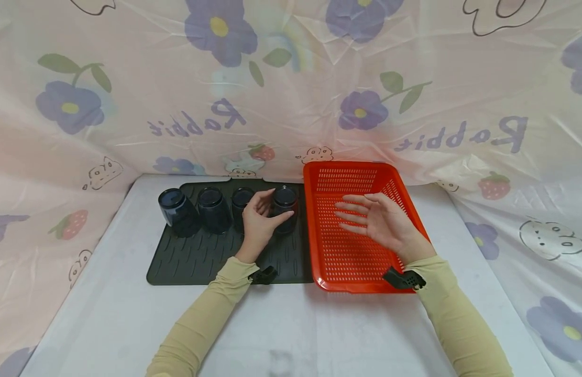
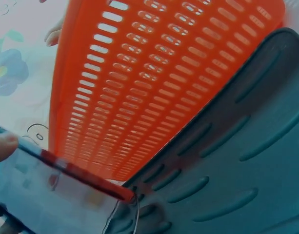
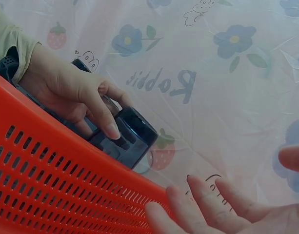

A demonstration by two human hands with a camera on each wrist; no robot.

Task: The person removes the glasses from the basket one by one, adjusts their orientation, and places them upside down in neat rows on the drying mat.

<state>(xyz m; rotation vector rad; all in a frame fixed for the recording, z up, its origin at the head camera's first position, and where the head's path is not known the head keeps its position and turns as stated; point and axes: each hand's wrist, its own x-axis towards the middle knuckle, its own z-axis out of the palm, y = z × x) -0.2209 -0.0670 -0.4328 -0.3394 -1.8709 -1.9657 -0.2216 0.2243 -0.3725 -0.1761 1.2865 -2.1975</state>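
Note:
My left hand (image 1: 259,226) holds a dark, see-through drinking glass (image 1: 285,198), thumb across its near side and fingers on its left and far side. That glass stands upside down at the right end of a row of similar glasses (image 1: 212,209) on a dark ridged drying mat (image 1: 191,264). In the right wrist view the fingers and thumb lie round the glass (image 3: 132,139), beyond the basket's wall. Over the red basket (image 1: 314,256) my right hand (image 1: 385,221) hovers with fingers spread and nothing in it, palm turned left.
The perforated basket stands against the mat's right edge, on a white table (image 1: 281,330). At the mat's left edge the end glass (image 1: 179,212) leans slightly. A printed curtain (image 1: 291,94) hangs behind and along both sides.

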